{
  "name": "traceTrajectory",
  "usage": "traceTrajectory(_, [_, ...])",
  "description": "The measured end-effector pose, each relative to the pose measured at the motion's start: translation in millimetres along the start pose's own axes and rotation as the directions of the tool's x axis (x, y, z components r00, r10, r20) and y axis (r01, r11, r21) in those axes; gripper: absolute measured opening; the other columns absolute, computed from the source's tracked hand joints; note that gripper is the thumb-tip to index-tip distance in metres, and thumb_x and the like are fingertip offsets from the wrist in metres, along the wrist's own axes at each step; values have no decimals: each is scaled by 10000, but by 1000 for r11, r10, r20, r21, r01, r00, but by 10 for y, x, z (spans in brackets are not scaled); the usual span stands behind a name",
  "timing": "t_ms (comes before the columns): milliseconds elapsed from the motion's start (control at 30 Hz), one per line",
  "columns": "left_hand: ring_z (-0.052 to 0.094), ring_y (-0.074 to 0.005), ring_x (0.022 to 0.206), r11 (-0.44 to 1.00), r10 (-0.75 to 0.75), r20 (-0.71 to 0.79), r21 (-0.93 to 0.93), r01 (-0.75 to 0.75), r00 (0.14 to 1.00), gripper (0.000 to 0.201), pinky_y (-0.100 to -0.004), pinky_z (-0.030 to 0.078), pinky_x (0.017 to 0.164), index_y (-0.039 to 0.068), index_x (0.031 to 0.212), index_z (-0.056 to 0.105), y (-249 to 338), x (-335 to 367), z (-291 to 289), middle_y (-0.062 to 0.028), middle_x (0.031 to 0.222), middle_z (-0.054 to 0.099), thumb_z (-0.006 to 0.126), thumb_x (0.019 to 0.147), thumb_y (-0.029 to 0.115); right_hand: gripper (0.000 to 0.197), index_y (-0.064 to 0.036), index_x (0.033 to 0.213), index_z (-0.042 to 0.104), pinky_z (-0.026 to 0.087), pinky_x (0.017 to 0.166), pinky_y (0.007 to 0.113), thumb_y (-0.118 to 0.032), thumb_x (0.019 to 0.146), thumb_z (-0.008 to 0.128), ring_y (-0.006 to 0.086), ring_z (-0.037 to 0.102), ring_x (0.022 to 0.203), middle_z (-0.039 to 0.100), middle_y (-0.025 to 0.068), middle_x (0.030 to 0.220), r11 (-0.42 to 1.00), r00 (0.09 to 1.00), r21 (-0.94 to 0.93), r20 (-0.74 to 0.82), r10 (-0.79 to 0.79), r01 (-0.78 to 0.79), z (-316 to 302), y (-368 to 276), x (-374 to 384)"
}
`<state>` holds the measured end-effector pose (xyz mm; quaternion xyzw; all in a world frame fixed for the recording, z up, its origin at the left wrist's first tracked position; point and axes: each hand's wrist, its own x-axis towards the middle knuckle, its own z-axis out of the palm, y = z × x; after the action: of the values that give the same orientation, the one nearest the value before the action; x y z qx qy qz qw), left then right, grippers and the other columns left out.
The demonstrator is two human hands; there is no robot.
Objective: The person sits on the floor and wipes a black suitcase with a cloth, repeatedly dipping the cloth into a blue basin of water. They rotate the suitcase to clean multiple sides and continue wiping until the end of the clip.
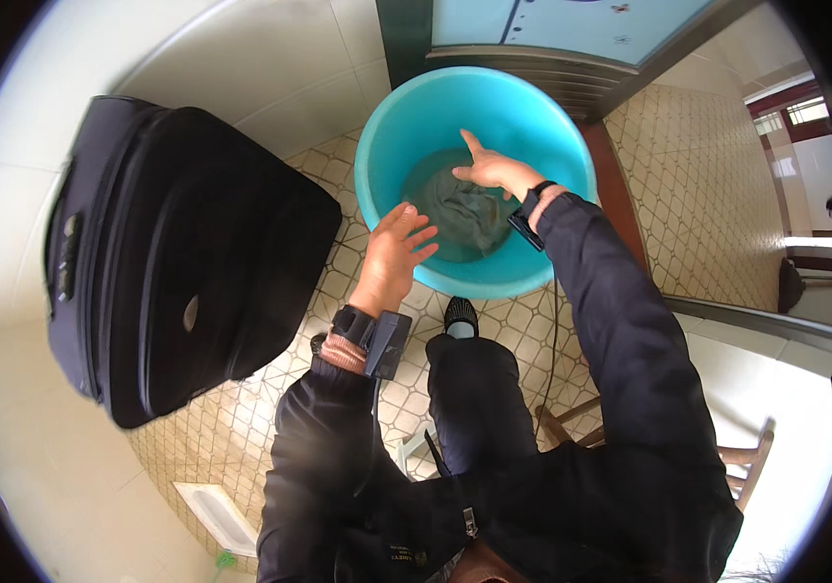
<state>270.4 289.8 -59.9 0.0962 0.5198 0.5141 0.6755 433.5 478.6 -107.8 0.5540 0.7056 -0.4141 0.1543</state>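
Note:
A large turquoise plastic basin stands on the floor in front of me. In its bottom a grey-green cloth lies crumpled in murky water. My left hand is over the basin's near left rim, fingers spread and nothing in them. Above the cloth, inside the basin's outline, my right hand has its index finger and thumb stretched apart, and no object shows in it. The right hand's other fingers are partly hidden. I cannot tell whether either hand touches the basin or the cloth.
A black suitcase stands close on the left. Behind the basin is a door with a light blue panel. A wooden chair is at the lower right, and a white floor fixture at the lower left. Cables hang from wrist-worn devices.

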Motion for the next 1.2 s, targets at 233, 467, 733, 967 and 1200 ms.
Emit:
traceTrajectory(233, [144, -468, 1436, 988, -154, 38, -25, 155, 987, 1033, -637, 174, 1123, 50, 1552, -31, -17, 397, -48, -223, 1598, 84, 624, 904, 517, 908, -228, 1567, -56, 264, 1156, 502, -476, 948, 560, 371, 182, 1465, 152, 177, 1606, 925, 931, 122, 103, 349, -360, 748, 1022, 1395])
traceTrajectory(467, [105, -392, 1468, 987, -155, -135, 27, 160, 979, 969, -586, 110, 1143, 108, 1552, -79, -41, 521, 86, -168, 1609, 114, 468, 943, 626, 432, -106, 1321, 527, 509, 754, 338, -325, 953, 582, 230, 579, 1043, 586, 96, 1212, 883, 899, 456, 426, -103, -115, 1224, 262, 1132])
traceTrajectory(733, [619, -311, 1083, 864, -76, 269, -463, 198, 960, 661, -444, 471, 978, 76, 1269, 518, -124, 941, 9, -149, 1165, 630, 280, 995, 628, 285, -31, 1149, 634, 489, 742, 300, -155, 894, 661, 124, 606, 874, 621, 26, 1005, 567, 751, 616, -60, -658, 547, 175, -464, -670])
traceTrajectory(967, [621, -224, 958, 798, 15, 90, -601, 42, 996, 262, -379, 524, 803, 70, 1094, 553, -414, 982, 111, -64, 1060, 612, 438, 1015, 292, 287, 4, 987, 642, 485, 714, 364, -275, 966, 579, 266, 612, 772, 629, 175, 915, 541, 593, 267, -511, -622, 797, 553, -600, -505])
traceTrajectory(1200, [572, -266, 1080, 973, -26, -144, -232, -8, 989, 333, -444, 477, 919, 0, 1260, 479, -260, 938, 121, -131, 1200, 576, 411, 1021, 220, 470, -81, 1364, 500, 511, 878, 408, -386, 1009, 456, 302, 567, 1187, 559, 213, 1317, 949, 937, -66, -151, -316, 310, 695, 209, 594])
